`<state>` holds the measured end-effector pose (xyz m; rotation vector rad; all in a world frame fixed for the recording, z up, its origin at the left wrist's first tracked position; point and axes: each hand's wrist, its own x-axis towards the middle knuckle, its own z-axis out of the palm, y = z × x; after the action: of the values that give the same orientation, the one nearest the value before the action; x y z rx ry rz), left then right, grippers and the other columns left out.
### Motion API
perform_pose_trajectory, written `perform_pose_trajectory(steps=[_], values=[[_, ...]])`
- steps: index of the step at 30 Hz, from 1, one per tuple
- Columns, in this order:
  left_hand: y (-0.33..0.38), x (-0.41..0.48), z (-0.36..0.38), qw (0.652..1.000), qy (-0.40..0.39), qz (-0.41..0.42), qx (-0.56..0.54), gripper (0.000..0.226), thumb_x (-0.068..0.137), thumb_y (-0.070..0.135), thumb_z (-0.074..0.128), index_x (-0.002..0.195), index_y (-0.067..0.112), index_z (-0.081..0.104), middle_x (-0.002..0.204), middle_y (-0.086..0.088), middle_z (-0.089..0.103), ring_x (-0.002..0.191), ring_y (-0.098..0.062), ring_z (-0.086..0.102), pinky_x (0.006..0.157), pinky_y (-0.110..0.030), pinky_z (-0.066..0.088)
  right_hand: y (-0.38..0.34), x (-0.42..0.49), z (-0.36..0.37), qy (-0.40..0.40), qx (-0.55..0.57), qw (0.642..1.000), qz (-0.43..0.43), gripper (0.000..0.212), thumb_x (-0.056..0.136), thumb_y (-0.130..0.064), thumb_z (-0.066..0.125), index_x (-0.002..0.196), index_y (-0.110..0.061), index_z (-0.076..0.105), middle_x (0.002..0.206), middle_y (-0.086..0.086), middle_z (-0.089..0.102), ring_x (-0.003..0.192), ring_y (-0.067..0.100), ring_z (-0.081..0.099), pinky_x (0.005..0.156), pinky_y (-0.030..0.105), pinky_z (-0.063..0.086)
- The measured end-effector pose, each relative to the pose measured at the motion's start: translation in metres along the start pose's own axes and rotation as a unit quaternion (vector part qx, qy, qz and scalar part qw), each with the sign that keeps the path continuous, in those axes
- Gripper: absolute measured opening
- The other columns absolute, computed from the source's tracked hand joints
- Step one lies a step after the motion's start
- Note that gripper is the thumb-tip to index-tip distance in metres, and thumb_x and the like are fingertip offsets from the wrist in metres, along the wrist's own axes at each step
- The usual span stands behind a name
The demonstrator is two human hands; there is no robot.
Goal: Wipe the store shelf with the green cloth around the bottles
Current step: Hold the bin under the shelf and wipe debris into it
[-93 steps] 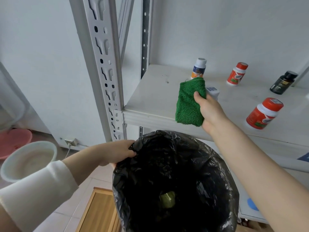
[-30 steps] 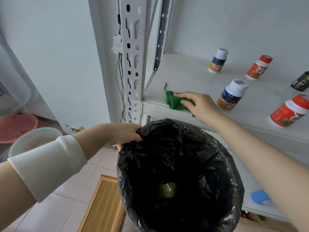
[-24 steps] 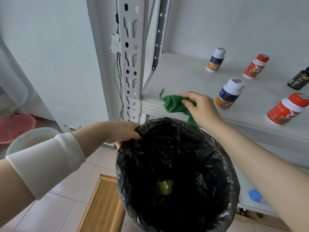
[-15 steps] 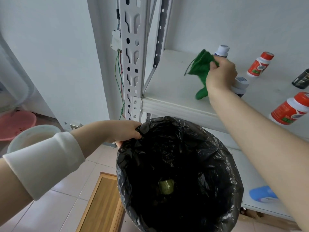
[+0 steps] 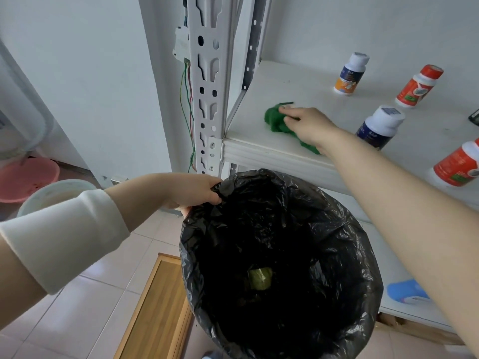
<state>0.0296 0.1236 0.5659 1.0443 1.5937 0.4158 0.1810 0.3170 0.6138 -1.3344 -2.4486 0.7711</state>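
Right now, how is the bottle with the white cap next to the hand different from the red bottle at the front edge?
The white-capped bottle has a dark blue label; the front red bottle is mostly red with a white neck, and its cap is cut off by the picture's edge. The white-capped bottle stands just beside the right hand wiping with the green cloth; the red one stands farther away. Both stand on the shelf.

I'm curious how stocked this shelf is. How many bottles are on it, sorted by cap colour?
White cap: 2, the back bottle and the nearer dark-labelled bottle.
Red cap: 2, the back red bottle and the front red bottle at the frame's right edge.
Unclear: 1, a dark object cut off by the frame.
Total: 4 clear bottles, perhaps 5.
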Motion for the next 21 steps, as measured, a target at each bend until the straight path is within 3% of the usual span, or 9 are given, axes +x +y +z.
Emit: perform_pose_trajectory(steps=[4, 8, 12, 14, 17, 19, 21], values=[[0.0, -0.003, -0.001, 1.0, -0.01, -0.009, -0.013, 0.028, 0.093, 0.004, 0.044, 0.118, 0.011, 0.052, 0.108, -0.009, 0.066, 0.089, -0.017, 0.067, 0.056, -0.02, 0.054, -0.008, -0.03, 0.007, -0.046, 0.045, 0.994, -0.091, 0.036, 0.09, -0.018, 0.055, 0.125, -0.027, 0.055, 0.136, -0.011, 0.049, 0.127, 0.009, 0.042, 0.105, 0.018, 0.026], [0.0, -0.007, -0.002, 1.0, -0.012, -0.016, -0.023, 0.028, 0.093, 0.002, 0.043, 0.117, 0.012, 0.053, 0.109, -0.01, 0.066, 0.09, -0.019, 0.068, 0.058, -0.024, 0.057, -0.008, -0.058, 0.006, -0.049, 0.039, 0.986, -0.152, 0.035, 0.087, -0.015, 0.059, 0.118, -0.029, 0.06, 0.121, -0.011, 0.06, 0.112, 0.004, 0.051, 0.093, 0.012, 0.031], [-0.006, -0.009, -0.003, 0.999, -0.01, -0.015, -0.036, 0.028, 0.093, 0.001, 0.042, 0.116, 0.014, 0.053, 0.109, -0.008, 0.066, 0.097, -0.022, 0.066, 0.083, -0.042, 0.055, -0.001, -0.077, 0.01, -0.033, 0.012, 0.978, -0.208, 0.033, 0.083, -0.01, 0.062, 0.111, -0.027, 0.065, 0.111, -0.014, 0.062, 0.108, 0.007, 0.055, 0.099, 0.021, 0.037], [-0.008, -0.01, -0.003, 0.999, -0.005, -0.013, -0.043, 0.03, 0.093, 0.001, 0.042, 0.118, 0.014, 0.051, 0.111, -0.007, 0.065, 0.099, -0.022, 0.065, 0.088, -0.046, 0.052, 0.003, -0.079, 0.01, -0.028, 0.014, 0.976, -0.214, 0.031, 0.083, -0.01, 0.062, 0.109, -0.026, 0.066, 0.106, -0.013, 0.062, 0.102, 0.005, 0.056, 0.096, 0.017, 0.038], [-0.013, -0.013, -0.002, 0.999, -0.007, -0.006, -0.048, 0.029, 0.093, 0.001, 0.043, 0.118, 0.014, 0.052, 0.111, -0.007, 0.065, 0.097, -0.021, 0.066, 0.081, -0.039, 0.057, 0.005, -0.078, 0.007, -0.02, 0.088, 0.975, -0.204, 0.033, 0.083, -0.008, 0.062, 0.109, -0.029, 0.063, 0.103, -0.014, 0.063, 0.098, 0.0, 0.057, 0.09, 0.003, 0.038], [-0.019, -0.015, 0.0, 0.999, 0.001, -0.001, -0.05, 0.027, 0.093, 0.001, 0.042, 0.107, 0.019, 0.055, 0.102, -0.003, 0.068, 0.087, -0.016, 0.069, 0.068, -0.031, 0.059, 0.005, -0.076, 0.007, 0.002, 0.133, 0.972, -0.192, 0.034, 0.084, -0.008, 0.062, 0.109, -0.032, 0.06, 0.104, -0.013, 0.064, 0.1, 0.002, 0.059, 0.094, 0.008, 0.04], [-0.026, -0.017, 0.003, 0.998, 0.015, 0.003, -0.057, 0.027, 0.092, 0.0, 0.042, 0.1, 0.023, 0.055, 0.096, 0.0, 0.068, 0.08, -0.012, 0.07, 0.063, -0.026, 0.057, 0.005, -0.073, 0.007, 0.026, 0.197, 0.965, -0.172, 0.034, 0.084, -0.005, 0.06, 0.109, -0.029, 0.06, 0.105, -0.008, 0.065, 0.102, 0.008, 0.06, 0.1, 0.022, 0.042]])
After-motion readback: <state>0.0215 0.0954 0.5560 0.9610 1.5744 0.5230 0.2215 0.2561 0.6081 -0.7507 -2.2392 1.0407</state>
